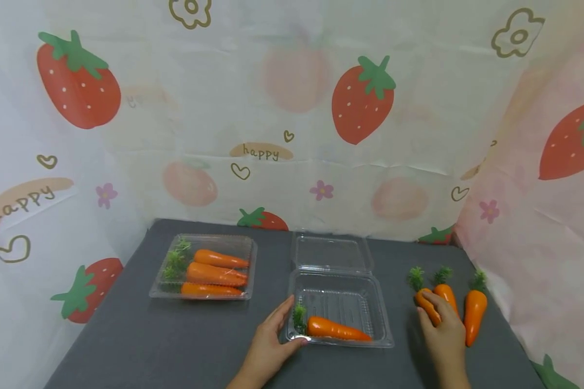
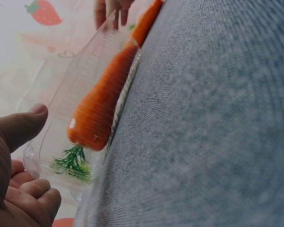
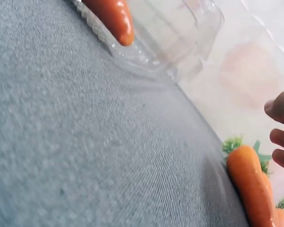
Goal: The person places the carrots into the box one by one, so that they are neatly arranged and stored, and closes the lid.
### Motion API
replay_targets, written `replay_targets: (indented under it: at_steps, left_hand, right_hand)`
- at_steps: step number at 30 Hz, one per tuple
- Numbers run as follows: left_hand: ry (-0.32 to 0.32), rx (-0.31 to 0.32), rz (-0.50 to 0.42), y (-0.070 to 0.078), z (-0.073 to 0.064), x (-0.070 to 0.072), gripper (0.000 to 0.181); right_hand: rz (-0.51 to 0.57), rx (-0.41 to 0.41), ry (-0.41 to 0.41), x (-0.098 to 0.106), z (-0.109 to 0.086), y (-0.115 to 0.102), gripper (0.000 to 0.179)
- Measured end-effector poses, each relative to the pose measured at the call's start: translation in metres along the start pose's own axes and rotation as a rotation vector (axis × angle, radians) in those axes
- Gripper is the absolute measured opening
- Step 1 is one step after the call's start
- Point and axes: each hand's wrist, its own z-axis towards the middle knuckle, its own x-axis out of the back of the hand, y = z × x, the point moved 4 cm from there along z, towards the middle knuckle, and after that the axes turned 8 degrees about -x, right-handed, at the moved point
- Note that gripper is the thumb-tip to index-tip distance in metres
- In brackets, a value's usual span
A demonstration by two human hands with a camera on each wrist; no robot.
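Note:
In the head view, an open clear plastic box holds one orange carrot with a green tuft along its near side. My left hand grips the box's near left corner, thumb at the front and fingers along the left side. On the right lie three loose carrots: a left one, a middle one and a right one. My right hand is over the left carrot. The right wrist view shows its fingertips spread and apart from the nearest carrot.
The open box's hinged lid lies back behind it. A closed clear box with three carrots sits on the left of the grey cloth-covered table. White strawberry-print curtains stand behind and at both sides.

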Motion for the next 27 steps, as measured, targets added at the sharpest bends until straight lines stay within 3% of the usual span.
replay_targets:
  at_steps: [7,17,27]
  left_hand:
    - [-0.010,0.000,0.013,0.001,0.000,0.000,0.090]
    - [-0.005,0.016,-0.016,0.003,-0.001,0.000,0.089]
    - [-0.004,0.011,-0.023,0.002,0.000,0.000,0.089]
  right_hand:
    - [-0.036,-0.122,-0.029,0.003,0.001,0.014,0.040]
    - [-0.095,-0.217,-0.088,0.001,0.001,0.027,0.045]
    - [-0.105,-0.246,-0.092,-0.003,0.002,0.034,0.051]
